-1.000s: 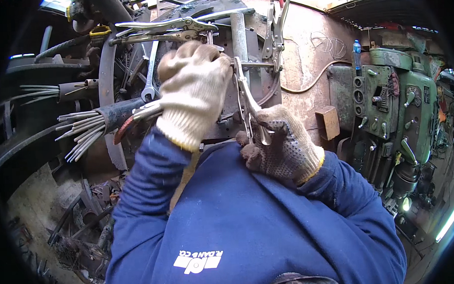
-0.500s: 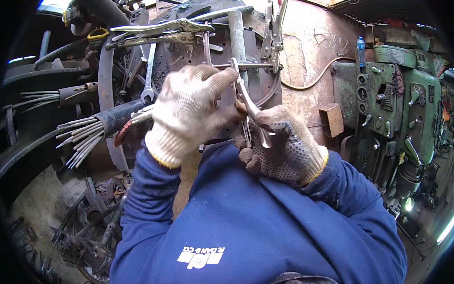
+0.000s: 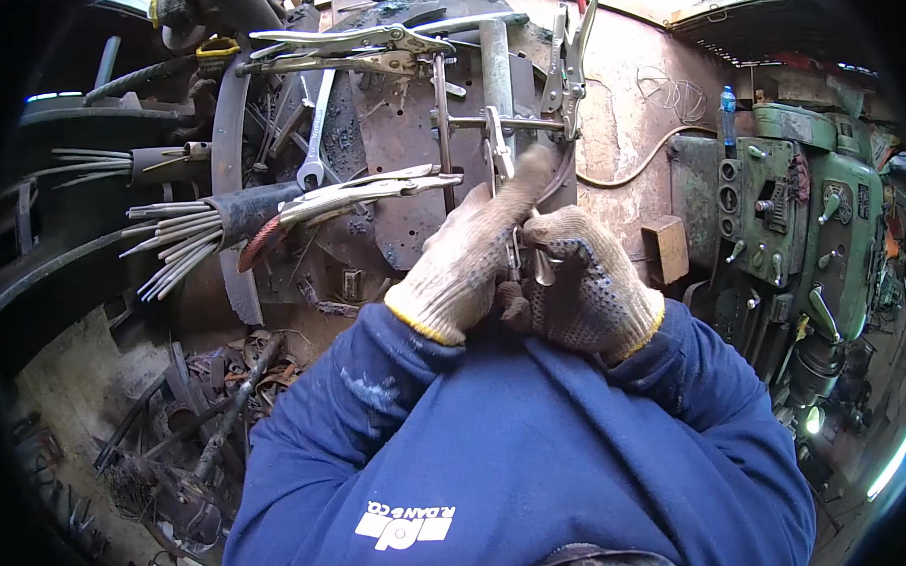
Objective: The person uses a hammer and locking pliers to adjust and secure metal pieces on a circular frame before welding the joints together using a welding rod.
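Note:
My right hand (image 3: 595,283), in a dotted work glove, is wrapped round the handles of a pair of locking pliers (image 3: 497,150). Those pliers' jaws reach up to a thin horizontal steel rod (image 3: 515,123). Across the middle of the same pliers lies my gloved left hand (image 3: 467,258); its fingers are blurred, so their grip is unclear. Just left, another pair of locking pliers (image 3: 370,191) has its jaws at an upright rod (image 3: 442,124). Further locking pliers (image 3: 355,59) sit at that rod's upper end, and one more pair (image 3: 570,74) stands at the horizontal rod's right end.
A grey pipe (image 3: 495,57) lies behind the rods on a dark steel plate (image 3: 388,136). On the left are a combination wrench (image 3: 316,138) and a tube of welding rods (image 3: 256,212). A green machine (image 3: 830,210) stands at right, near a rusty block (image 3: 664,251) and a bottle (image 3: 728,114).
My left hand has moved right and down across the pliers, uncovering the left locking pliers. My right hand keeps its hold. The whole view has shifted slightly.

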`<action>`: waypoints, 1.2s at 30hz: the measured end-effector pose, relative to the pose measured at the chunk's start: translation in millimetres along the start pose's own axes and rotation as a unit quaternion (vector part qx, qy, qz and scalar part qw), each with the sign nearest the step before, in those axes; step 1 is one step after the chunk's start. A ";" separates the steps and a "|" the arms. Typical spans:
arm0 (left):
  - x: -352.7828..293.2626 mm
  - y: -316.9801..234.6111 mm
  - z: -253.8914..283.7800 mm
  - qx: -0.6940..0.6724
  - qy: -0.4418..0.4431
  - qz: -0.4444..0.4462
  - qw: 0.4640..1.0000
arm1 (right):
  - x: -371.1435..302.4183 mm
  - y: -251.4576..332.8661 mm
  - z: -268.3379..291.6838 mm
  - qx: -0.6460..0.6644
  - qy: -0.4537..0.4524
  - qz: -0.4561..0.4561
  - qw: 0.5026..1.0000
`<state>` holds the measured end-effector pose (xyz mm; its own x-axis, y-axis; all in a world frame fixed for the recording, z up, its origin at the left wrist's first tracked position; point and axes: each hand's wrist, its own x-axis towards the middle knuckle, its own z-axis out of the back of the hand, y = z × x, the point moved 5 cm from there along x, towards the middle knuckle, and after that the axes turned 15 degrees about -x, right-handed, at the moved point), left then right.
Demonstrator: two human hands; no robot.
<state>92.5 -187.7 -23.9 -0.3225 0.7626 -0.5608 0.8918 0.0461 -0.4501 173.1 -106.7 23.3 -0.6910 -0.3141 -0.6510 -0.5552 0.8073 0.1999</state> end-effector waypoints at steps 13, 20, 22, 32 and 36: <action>-5.5 -16.5 -13.4 0.041 -0.020 0.002 0.999 | 5.3 6.3 -14.7 -0.199 -0.064 0.027 0.977; -9.3 -32.4 -16.6 0.499 0.068 -0.254 0.825 | 6.2 1.7 0.8 -0.273 -0.136 0.044 0.951; -7.1 -30.4 -12.7 0.530 0.068 -0.270 0.801 | 4.1 3.5 -5.3 -0.259 -0.152 0.022 0.954; 4.9 -29.1 -3.4 0.515 0.078 -0.205 0.828 | -1.7 -2.1 -2.1 -0.217 -0.116 0.010 0.969; 0.0 -37.6 -11.9 0.439 0.040 -0.107 0.891 | -15.6 0.8 1.6 -0.224 -0.159 0.049 0.960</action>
<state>62.8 -181.8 1.3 -0.4004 0.8421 -0.3613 0.2092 -0.2998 -0.9308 184.3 -100.3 32.5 -0.6137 -0.0213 -0.7893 -0.6869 0.5073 0.5204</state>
